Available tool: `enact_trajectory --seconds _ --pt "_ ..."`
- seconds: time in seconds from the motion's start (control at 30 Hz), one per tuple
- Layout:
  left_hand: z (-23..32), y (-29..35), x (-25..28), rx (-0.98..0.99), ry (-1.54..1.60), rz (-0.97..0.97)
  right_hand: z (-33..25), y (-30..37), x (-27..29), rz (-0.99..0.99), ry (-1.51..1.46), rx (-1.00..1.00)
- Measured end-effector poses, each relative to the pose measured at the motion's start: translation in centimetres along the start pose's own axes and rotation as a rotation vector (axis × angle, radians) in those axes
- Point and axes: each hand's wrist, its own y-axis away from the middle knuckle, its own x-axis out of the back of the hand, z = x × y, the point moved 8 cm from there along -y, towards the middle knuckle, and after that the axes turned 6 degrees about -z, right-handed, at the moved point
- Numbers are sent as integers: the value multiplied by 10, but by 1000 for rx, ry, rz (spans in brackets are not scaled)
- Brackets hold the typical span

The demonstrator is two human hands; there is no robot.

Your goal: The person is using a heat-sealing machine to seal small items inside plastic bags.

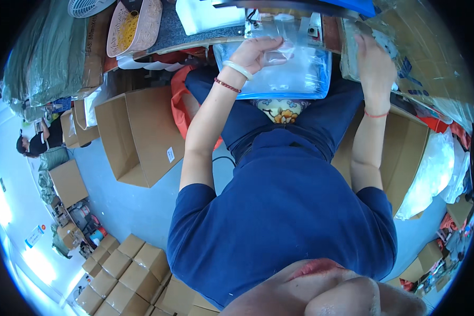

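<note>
My left hand (255, 55), with a pale bangle and a dark red bracelet at its wrist, pinches a clear plastic bag (286, 32) at the table edge. Below it, across my lap, lies a blue-edged stack of clear plastic bags (279, 79). My right hand (375, 68), a thin red cord round its wrist, reaches over a plastic-wrapped pile (349, 55) at the right. Its fingers are drawn together, and what they hold, if anything, cannot be made out. A metal plate with dark knobs (313, 30) sits on the table behind the clear bag.
At the upper left stands a pink basket (137, 23) holding yellow bands. Open cardboard boxes stand on both sides, one at the left (142, 131) and one at the right (405, 152). Stacked cartons (129, 274) fill the lower left. A person (39, 139) is farther off at left.
</note>
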Motion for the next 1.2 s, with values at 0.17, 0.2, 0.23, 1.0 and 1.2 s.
enact_trajectory --seconds 0.17,0.2,0.23,1.0,1.2 --pt "4 -3 11 -23 -205 14 69 16 -48 -61 294 -240" --pt "7 -1 17 20 -355 6 73 12 -55 -15 291 -207" --pt "28 5 32 -99 -590 135 76 8 -63 2 232 -171" --pt "59 100 -34 -460 -1021 198 -122 14 22 -27 -659 405" --pt "5 66 -30 27 -643 -266 -105 -5 -21 -432 -416 403"
